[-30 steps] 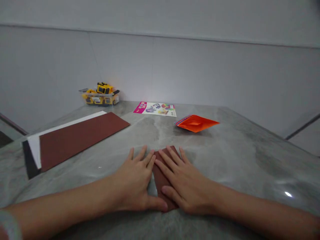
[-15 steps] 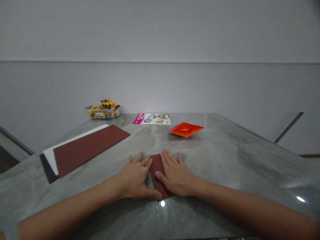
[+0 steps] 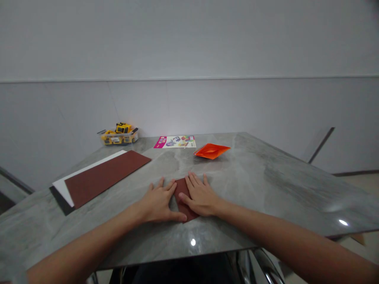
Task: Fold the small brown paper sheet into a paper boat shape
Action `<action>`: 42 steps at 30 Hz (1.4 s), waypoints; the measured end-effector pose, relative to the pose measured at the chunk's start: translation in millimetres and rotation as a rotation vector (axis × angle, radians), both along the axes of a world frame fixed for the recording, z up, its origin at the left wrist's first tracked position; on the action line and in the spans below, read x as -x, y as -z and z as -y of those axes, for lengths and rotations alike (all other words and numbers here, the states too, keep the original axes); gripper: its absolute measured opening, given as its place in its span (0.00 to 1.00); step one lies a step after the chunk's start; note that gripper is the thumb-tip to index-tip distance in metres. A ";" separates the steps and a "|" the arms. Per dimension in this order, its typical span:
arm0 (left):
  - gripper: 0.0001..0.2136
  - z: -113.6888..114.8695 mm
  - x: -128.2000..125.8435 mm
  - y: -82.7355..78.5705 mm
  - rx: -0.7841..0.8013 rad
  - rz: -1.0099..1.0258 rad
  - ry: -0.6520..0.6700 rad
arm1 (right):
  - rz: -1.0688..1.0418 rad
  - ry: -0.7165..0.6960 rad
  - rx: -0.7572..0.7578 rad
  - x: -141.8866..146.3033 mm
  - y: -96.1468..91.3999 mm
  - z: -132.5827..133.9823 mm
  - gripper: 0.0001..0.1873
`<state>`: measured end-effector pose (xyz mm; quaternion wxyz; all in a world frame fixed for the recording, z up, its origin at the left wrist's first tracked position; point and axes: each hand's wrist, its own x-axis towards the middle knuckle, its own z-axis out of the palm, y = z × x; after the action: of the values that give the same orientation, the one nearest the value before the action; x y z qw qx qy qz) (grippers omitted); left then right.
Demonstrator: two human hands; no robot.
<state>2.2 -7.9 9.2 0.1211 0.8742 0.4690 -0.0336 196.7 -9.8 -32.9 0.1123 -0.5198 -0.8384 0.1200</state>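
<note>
A small folded piece of brown paper point(image 3: 181, 202) lies flat on the table near its front edge, between my hands. My left hand point(image 3: 158, 203) rests with fingers spread at the paper's left side, its thumb on the lower corner and its fingertips by the upper left corner. Lying flat over the paper's right part is my right hand point(image 3: 201, 195), fingers stretched forward and thumb across the middle. It hides the right edge of the paper. Beyond the hands sits an orange folded-paper boat point(image 3: 212, 151), apart from both.
Large brown point(image 3: 108, 179), white point(image 3: 63, 189) and black point(image 3: 61, 202) sheets overlap on the left. At the back stand a clear tub with yellow toy vehicles point(image 3: 120, 135) and a pink-and-white printed booklet point(image 3: 176, 142). A wall point(image 3: 189, 106) rises behind the grey marbled table point(image 3: 245, 181).
The camera view has tilted and shifted, so the table's front edge and chair legs now show. Both hands stay on the brown paper in nearly the same pose.
</note>
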 end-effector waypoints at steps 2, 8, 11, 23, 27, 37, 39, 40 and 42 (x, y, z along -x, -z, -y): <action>0.54 -0.1 -0.5 -1.2 0.001 -0.001 0.002 | -0.041 0.022 0.018 -0.3 0.3 -4.4 0.43; 0.55 -3.3 0.5 -0.9 -0.004 -0.015 0.017 | -0.848 0.212 -0.103 7.0 -56.6 -34.0 0.22; 0.55 -4.5 1.9 1.6 -0.007 -0.009 0.016 | -1.306 0.239 -0.016 16.7 -70.3 -39.3 0.17; 0.54 -3.6 3.6 2.4 0.011 0.046 0.029 | -1.365 0.333 0.369 25.8 -2.5 -53.0 0.13; 0.54 -4.0 3.4 2.3 -0.001 0.042 0.036 | -1.356 0.353 0.289 29.4 -3.5 -88.5 0.13; 0.59 -2.0 0.4 -0.8 0.031 0.046 -0.017 | -1.328 0.254 0.325 16.1 -2.9 -77.5 0.16; 0.58 -2.4 0.4 -0.3 0.033 0.051 -0.019 | -1.311 0.236 0.391 9.9 -5.7 -56.5 0.16; 0.57 -2.7 0.5 0.0 0.032 0.051 -0.019 | -1.302 0.230 0.428 6.6 -7.9 -45.5 0.16; 0.57 -3.6 0.5 0.5 0.036 0.051 -0.020 | -1.280 0.213 0.534 -0.4 -13.2 -23.3 0.16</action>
<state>1.7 -4.3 8.7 0.1489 0.8677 0.4738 -0.0186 197.1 13.6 -19.7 0.4634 -0.4362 -0.4939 0.5925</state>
